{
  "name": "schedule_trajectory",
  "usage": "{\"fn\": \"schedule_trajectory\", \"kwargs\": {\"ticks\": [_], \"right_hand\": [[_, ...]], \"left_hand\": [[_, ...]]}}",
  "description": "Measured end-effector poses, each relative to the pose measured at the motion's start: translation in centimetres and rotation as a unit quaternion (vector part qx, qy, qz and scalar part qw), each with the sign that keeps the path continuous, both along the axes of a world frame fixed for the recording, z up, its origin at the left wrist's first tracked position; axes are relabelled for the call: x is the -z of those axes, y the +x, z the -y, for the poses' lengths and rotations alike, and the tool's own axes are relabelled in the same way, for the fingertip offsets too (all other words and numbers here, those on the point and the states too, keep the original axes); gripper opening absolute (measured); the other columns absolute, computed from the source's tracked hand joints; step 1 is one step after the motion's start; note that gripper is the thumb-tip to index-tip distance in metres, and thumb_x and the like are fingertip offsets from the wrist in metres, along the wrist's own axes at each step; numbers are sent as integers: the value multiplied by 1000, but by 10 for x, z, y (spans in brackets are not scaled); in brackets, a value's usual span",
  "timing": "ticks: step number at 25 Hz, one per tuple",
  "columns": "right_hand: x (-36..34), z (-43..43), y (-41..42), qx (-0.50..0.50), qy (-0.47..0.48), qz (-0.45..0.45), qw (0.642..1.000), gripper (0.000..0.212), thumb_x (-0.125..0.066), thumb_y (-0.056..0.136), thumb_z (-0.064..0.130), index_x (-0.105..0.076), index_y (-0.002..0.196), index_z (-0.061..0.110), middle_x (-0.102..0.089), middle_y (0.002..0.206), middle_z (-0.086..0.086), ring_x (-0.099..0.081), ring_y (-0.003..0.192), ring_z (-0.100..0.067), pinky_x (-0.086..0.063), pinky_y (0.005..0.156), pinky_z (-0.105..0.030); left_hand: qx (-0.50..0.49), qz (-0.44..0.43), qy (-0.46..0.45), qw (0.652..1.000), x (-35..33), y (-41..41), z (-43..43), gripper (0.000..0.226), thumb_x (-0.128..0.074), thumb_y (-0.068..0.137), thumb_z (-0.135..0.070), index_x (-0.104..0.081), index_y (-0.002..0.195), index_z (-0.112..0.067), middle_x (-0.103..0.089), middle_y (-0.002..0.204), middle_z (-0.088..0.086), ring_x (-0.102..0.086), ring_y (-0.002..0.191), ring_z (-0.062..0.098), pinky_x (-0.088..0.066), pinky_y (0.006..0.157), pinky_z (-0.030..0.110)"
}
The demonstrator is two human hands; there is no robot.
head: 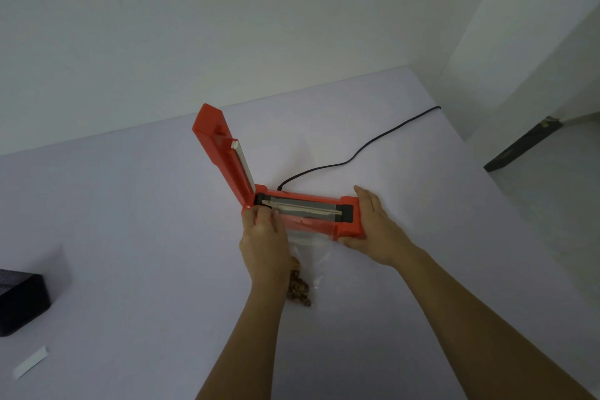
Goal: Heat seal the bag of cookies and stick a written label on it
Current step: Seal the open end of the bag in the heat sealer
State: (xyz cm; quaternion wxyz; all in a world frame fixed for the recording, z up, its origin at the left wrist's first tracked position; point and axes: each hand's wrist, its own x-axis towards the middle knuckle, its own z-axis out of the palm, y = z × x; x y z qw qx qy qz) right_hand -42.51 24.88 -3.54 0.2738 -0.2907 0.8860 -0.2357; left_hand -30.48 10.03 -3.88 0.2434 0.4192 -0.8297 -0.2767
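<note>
Under left grip, bag across sealer

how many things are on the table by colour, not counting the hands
red: 1, the heat sealer
black: 2, the power cord and the box
clear: 1, the bag of cookies
white: 1, the label strip
total: 5

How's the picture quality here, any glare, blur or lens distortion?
Head view: dim, flat light, no strong glare; wide-angle stretch toward the frame edges; the clear bag barely shows against the table; the cookies look soft; the red sealer reads clearly.
</note>
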Motion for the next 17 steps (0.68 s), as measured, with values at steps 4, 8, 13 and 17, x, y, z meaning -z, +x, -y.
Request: {"fn": "schedule_trajectory", "kwargs": {"ticks": [4,8,13,17], "right_hand": [[2,-1,-1,1,0,-1,1000,106,-75,74,35,1,147,16,-8,154,-6,-29,136,-26,-36,108,-47],[2,-2,-1,2,-2,-1,1000,106,-75,74,34,0,147,18,-8,153,-6,-30,136,-26,-37,106,-48],[3,-4,-4,3,-5,0,1000,105,-75,75,34,0,146,18,-9,153,-6,-29,136,-26,-36,107,-48],[2,-4,-4,0,-5,2,1000,104,-75,75,34,0,146,17,-9,153,-6,-29,136,-26,-36,107,-47]], "left_hand": [[59,23,-80,995,11,3,4,4,-65,83,2,-61,82,-1,-70,93,12,-65,60,29,-57,51,38],[91,75,-66,991,8,3,3,14,-65,80,6,-57,88,-1,-67,80,13,-62,51,31,-55,45,40],[95,173,-32,980,1,-1,-1,31,-67,80,1,-54,109,1,-66,90,15,-65,58,31,-55,52,36],[112,192,-13,975,-4,1,-6,44,-62,81,2,-44,121,-3,-63,98,11,-65,68,28,-51,60,34]]}}
